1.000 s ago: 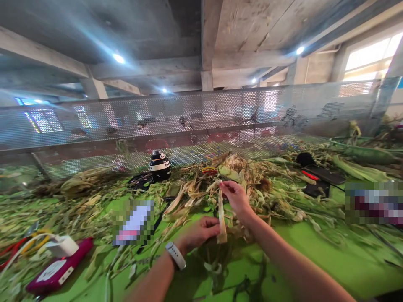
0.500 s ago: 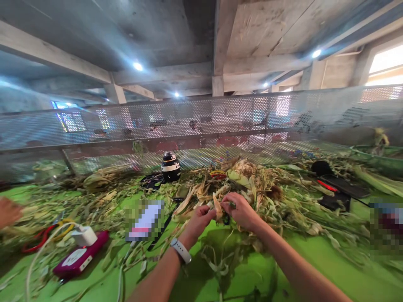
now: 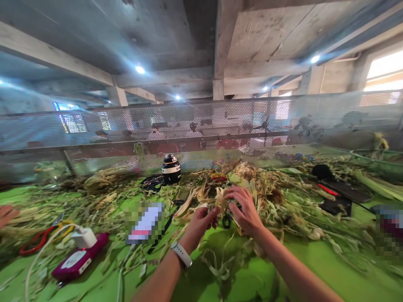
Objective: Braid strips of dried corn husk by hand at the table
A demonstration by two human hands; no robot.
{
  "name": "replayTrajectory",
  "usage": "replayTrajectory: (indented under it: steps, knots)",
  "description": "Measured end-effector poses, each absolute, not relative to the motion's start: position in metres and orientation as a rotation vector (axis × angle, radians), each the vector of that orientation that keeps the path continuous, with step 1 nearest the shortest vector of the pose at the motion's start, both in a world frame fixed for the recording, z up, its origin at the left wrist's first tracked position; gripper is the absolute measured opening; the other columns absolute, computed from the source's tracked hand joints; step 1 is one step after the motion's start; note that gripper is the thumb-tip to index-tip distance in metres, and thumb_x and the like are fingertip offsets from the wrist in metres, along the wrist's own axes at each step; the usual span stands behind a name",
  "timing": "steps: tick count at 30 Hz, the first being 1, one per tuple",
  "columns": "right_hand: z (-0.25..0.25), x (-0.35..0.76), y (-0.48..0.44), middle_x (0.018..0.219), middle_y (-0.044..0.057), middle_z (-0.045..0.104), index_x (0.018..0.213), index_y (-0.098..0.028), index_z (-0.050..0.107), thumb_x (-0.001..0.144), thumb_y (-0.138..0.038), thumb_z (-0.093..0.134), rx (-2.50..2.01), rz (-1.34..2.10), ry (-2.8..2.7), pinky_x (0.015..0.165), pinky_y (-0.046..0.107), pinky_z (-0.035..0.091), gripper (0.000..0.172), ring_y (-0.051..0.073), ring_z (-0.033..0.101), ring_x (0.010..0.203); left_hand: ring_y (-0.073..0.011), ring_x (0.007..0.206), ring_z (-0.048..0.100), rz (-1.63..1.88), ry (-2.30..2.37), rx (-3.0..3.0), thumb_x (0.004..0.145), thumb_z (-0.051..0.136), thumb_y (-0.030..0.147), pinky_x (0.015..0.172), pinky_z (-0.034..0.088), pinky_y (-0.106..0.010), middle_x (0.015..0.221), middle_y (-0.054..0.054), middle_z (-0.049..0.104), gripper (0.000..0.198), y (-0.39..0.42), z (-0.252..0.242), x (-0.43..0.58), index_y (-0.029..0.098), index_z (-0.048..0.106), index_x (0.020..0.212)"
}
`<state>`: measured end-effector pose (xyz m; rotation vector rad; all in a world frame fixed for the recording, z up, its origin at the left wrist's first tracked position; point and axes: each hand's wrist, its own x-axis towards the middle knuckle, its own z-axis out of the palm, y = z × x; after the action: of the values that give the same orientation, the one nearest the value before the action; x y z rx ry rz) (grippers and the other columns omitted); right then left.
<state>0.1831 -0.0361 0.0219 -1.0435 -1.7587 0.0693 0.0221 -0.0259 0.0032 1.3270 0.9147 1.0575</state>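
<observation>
My left hand (image 3: 201,222), with a pale watch (image 3: 181,254) on the wrist, pinches a strip of dried corn husk (image 3: 221,199) between thumb and fingers. Just to its right, my right hand (image 3: 245,207) has its fingers spread beside the strip; whether they touch it I cannot tell. A small black loop (image 3: 226,221), perhaps a scissor handle, shows between the hands. Behind them a heap of dry husks (image 3: 244,170) covers the green table (image 3: 302,256).
A black and white bottle (image 3: 171,170) stands behind the phone (image 3: 146,222). At left lie a magenta power strip (image 3: 78,260) with a white plug and cable, red-handled scissors (image 3: 34,243) and another person's hand (image 3: 8,214). A perforated metal screen (image 3: 195,115) runs across the back.
My right hand's fingers have spread from a closer grip near the husk strip. My left hand stays nearly in place, turned slightly, still pinching the strip.
</observation>
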Motion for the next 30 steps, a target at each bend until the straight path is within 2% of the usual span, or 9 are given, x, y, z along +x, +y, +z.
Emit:
replayTrajectory:
  steps: [3,6,9,11,16,21,24,26,30]
  knots:
    - [0.019,0.178,-0.036,0.094,0.006,0.06,0.08,-0.02,0.064,0.079,-0.028,0.054,-0.973,0.402,-1.752,0.089,0.037,0.036,0.013,0.022,0.051,0.097,-0.0051,0.044,0.037,1.106,0.885,1.246,0.056,0.072,0.055,0.046,0.023,-0.021,0.048,0.004,0.05,0.045,-0.027,0.005,0.023,0.014,0.052,0.058]
    - [0.012,0.173,-0.031,0.083,0.004,0.06,0.077,-0.018,0.062,0.076,-0.043,0.06,-0.851,0.825,-1.578,0.075,0.032,0.042,0.025,0.019,0.055,0.08,-0.0031,0.042,0.032,1.108,0.815,1.169,0.054,0.076,0.05,0.043,0.019,-0.02,0.045,0.007,0.044,0.044,-0.027,0.006,0.024,0.013,0.054,0.06]
    - [0.011,0.173,-0.029,0.075,0.002,0.061,0.074,-0.018,0.06,0.074,-0.047,0.063,-0.705,1.194,-1.42,0.07,0.028,0.042,0.03,0.015,0.055,0.071,-0.0018,0.041,0.032,1.085,0.744,1.063,0.052,0.079,0.046,0.041,0.016,-0.018,0.048,0.006,0.047,0.041,-0.025,0.006,0.023,0.012,0.059,0.065]
    - [0.015,0.176,-0.031,0.072,0.001,0.061,0.072,-0.017,0.06,0.073,-0.045,0.066,-0.668,1.286,-1.403,0.072,0.027,0.041,0.028,0.013,0.055,0.07,-0.0009,0.041,0.033,1.062,0.714,0.989,0.049,0.082,0.042,0.04,0.016,-0.017,0.05,0.005,0.051,0.041,-0.021,0.006,0.022,0.011,0.062,0.068]
    - [0.026,0.184,-0.034,0.067,0.0,0.06,0.07,-0.017,0.061,0.07,-0.042,0.07,-0.711,1.258,-1.402,0.069,0.026,0.039,0.026,0.012,0.052,0.066,-0.0004,0.038,0.038,1.111,0.732,0.808,0.045,0.085,0.033,0.037,0.021,-0.014,0.047,0.004,0.053,0.035,-0.013,0.009,0.016,0.011,0.062,0.06]
    - [0.027,0.185,-0.03,0.072,0.001,0.06,0.07,-0.018,0.06,0.066,-0.048,0.069,-0.815,1.113,-1.282,0.068,0.026,0.041,0.031,0.014,0.052,0.069,-0.0019,0.042,0.045,1.108,0.644,0.769,0.05,0.083,0.028,0.04,0.03,-0.013,0.052,0.002,0.06,0.032,-0.013,0.011,0.013,0.01,0.069,0.072]
    - [0.018,0.18,-0.026,0.066,-0.001,0.056,0.073,-0.019,0.056,0.065,-0.056,0.066,-1.029,1.007,-1.185,0.057,0.024,0.039,0.039,0.012,0.049,0.06,-0.0083,0.056,0.058,1.212,0.59,0.792,0.054,0.081,0.032,0.059,0.044,-0.018,0.063,-0.002,0.068,0.034,-0.012,0.009,0.015,0.012,0.071,0.08]
    - [0.01,0.173,-0.025,0.057,-0.002,0.052,0.067,-0.018,0.054,0.067,-0.06,0.06,-1.161,1.004,-1.24,0.051,0.024,0.036,0.042,0.012,0.045,0.053,-0.0147,0.07,0.064,1.276,0.602,0.83,0.058,0.078,0.035,0.075,0.047,-0.025,0.07,-0.004,0.071,0.034,-0.012,0.006,0.018,0.014,0.071,0.084]
    - [-0.001,0.159,-0.029,0.069,0.002,0.059,0.074,-0.017,0.059,0.07,-0.05,0.06,-1.083,0.974,-1.561,0.06,0.026,0.04,0.034,0.016,0.051,0.065,-0.0218,0.082,0.065,1.274,0.633,0.969,0.064,0.073,0.041,0.085,0.045,-0.034,0.077,-0.007,0.072,0.034,-0.019,0.007,0.026,0.014,0.072,0.085]
